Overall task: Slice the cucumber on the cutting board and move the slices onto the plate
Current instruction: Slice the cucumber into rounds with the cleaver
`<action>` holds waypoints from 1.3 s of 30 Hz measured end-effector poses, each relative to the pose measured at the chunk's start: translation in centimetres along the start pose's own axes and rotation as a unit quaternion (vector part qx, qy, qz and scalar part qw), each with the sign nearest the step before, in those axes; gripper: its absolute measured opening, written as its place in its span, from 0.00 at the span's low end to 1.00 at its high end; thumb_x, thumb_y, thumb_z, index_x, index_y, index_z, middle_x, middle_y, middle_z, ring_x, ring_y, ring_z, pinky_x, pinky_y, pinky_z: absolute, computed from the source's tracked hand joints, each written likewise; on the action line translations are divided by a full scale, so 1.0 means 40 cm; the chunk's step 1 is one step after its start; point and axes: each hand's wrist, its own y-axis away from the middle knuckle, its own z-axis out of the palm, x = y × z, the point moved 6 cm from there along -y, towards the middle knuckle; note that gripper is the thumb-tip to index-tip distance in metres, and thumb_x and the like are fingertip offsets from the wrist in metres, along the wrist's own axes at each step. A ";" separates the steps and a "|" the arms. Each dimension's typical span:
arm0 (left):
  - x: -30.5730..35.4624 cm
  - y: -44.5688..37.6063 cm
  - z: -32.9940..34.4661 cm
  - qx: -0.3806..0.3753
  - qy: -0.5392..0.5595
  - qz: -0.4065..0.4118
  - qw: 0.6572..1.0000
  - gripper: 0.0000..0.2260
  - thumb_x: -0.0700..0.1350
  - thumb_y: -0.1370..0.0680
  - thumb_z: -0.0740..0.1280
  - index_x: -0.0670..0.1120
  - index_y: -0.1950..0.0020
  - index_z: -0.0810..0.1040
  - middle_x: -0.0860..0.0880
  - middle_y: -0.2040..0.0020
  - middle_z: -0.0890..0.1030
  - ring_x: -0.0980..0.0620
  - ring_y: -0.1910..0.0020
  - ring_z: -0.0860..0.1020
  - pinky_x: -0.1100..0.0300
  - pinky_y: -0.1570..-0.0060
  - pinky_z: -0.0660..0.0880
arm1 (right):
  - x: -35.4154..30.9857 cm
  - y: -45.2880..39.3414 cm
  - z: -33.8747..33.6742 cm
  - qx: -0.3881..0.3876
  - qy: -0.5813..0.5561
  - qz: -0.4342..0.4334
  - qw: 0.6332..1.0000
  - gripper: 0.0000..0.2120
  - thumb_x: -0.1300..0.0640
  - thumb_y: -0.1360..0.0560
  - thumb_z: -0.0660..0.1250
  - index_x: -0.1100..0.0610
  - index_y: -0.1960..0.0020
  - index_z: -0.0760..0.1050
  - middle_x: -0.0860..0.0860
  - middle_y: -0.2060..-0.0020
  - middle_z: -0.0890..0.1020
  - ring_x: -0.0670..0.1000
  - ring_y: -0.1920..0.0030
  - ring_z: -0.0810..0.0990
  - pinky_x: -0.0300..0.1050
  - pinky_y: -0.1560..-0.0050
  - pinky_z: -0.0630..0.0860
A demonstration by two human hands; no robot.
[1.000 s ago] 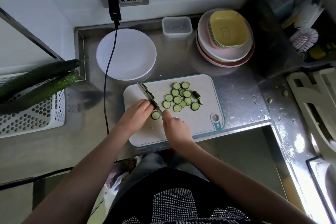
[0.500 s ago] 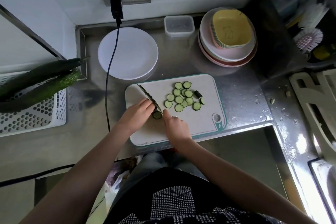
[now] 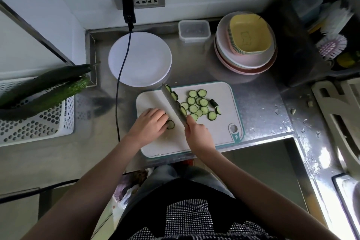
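Observation:
A white cutting board (image 3: pixel 220 132) with a teal rim lies on the steel counter. Several round cucumber slices (image 3: pixel 200 106) sit in a heap on its far right part, with a dark end piece (image 3: pixel 213 102) beside them. My right hand (image 3: pixel 198 134) grips a knife (image 3: pixel 172 103) whose blade slants up and to the left, with a few slices stuck along its right face. My left hand (image 3: pixel 151 124) rests on the board, fingertips against a single slice (image 3: pixel 170 124). An empty white plate (image 3: pixel 140 58) stands behind the board.
Two whole cucumbers (image 3: pixel 44 87) lie on a white perforated basket (image 3: pixel 37 124) at left. A black cable (image 3: pixel 120 76) hangs from a wall socket across the plate's left side. A clear box (image 3: pixel 194 30) and stacked dishes (image 3: pixel 246 45) stand at the back right.
The knife has shifted right, away from my left hand, and its blade now shows slices clinging to it. One slice lies free at my left fingertips.

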 end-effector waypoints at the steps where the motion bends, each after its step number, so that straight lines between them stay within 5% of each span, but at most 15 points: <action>1: 0.005 -0.003 -0.011 0.014 -0.001 -0.012 1.000 0.10 0.46 0.25 0.61 0.41 0.55 0.78 0.45 0.56 0.78 0.46 0.56 0.76 0.53 0.53 0.75 | 0.005 0.003 -0.005 0.005 0.004 0.000 1.000 0.06 0.57 0.19 0.53 0.59 0.47 0.64 0.58 0.67 0.75 0.60 0.67 0.73 0.49 0.67 0.71; 6: 0.078 -0.066 -0.066 0.138 -0.012 0.049 0.989 0.09 0.40 0.25 0.65 0.40 0.46 0.77 0.45 0.47 0.74 0.46 0.49 0.73 0.53 0.44 0.71 | 0.041 0.021 -0.058 0.074 0.084 -0.004 0.994 0.07 0.57 0.19 0.54 0.56 0.43 0.66 0.56 0.66 0.76 0.60 0.67 0.76 0.46 0.67 0.69; 9: 0.130 -0.096 -0.041 0.110 -0.027 0.156 0.981 0.13 0.38 0.24 0.64 0.41 0.40 0.78 0.45 0.42 0.79 0.47 0.42 0.74 0.51 0.36 0.69 | 0.063 0.022 -0.099 0.090 0.135 -0.012 0.987 0.10 0.58 0.20 0.54 0.56 0.40 0.64 0.56 0.61 0.81 0.60 0.63 0.81 0.47 0.65 0.69; 15: 0.159 -0.141 -0.013 0.055 0.001 0.179 0.982 0.14 0.42 0.23 0.62 0.41 0.40 0.79 0.45 0.41 0.80 0.48 0.40 0.77 0.49 0.33 0.65 | 0.112 0.031 -0.128 0.105 0.181 -0.004 0.978 0.11 0.60 0.21 0.55 0.55 0.38 0.64 0.55 0.57 0.83 0.60 0.60 0.82 0.48 0.61 0.74; 24: 0.141 -0.216 0.065 -0.236 0.109 0.053 0.964 0.29 0.60 0.22 0.47 0.45 0.26 0.61 0.49 0.25 0.60 0.55 0.26 0.57 0.61 0.28 0.44 | 0.191 0.043 -0.152 0.075 0.235 -0.004 0.969 0.13 0.61 0.21 0.56 0.53 0.37 0.61 0.53 0.56 0.81 0.57 0.62 0.80 0.46 0.66 0.69; 28: 0.149 -0.237 0.088 -0.281 0.183 -0.017 0.942 0.24 0.55 0.19 0.54 0.45 0.26 0.61 0.49 0.25 0.60 0.55 0.26 0.56 0.60 0.27 0.48 | 0.210 0.054 -0.164 0.070 0.254 -0.018 0.964 0.13 0.62 0.21 0.56 0.54 0.38 0.61 0.53 0.56 0.81 0.56 0.61 0.81 0.45 0.67 0.68; 36: 0.096 -0.228 0.140 -0.398 0.132 -0.082 0.904 0.29 0.60 0.19 0.47 0.47 0.23 0.50 0.52 0.23 0.47 0.57 0.25 0.43 0.55 0.26 0.43 | 0.245 0.068 -0.171 0.042 0.295 -0.052 0.953 0.14 0.66 0.24 0.60 0.53 0.42 0.63 0.52 0.56 0.81 0.56 0.63 0.80 0.45 0.68 0.67; 39: 0.079 -0.224 0.141 -0.352 0.101 -0.079 0.927 0.29 0.60 0.19 0.47 0.46 0.23 0.48 0.50 0.22 0.45 0.55 0.25 0.42 0.57 0.27 0.40 | 0.267 0.071 -0.187 0.051 0.303 -0.050 0.950 0.15 0.66 0.25 0.60 0.53 0.43 0.62 0.52 0.56 0.81 0.57 0.62 0.80 0.45 0.68 0.67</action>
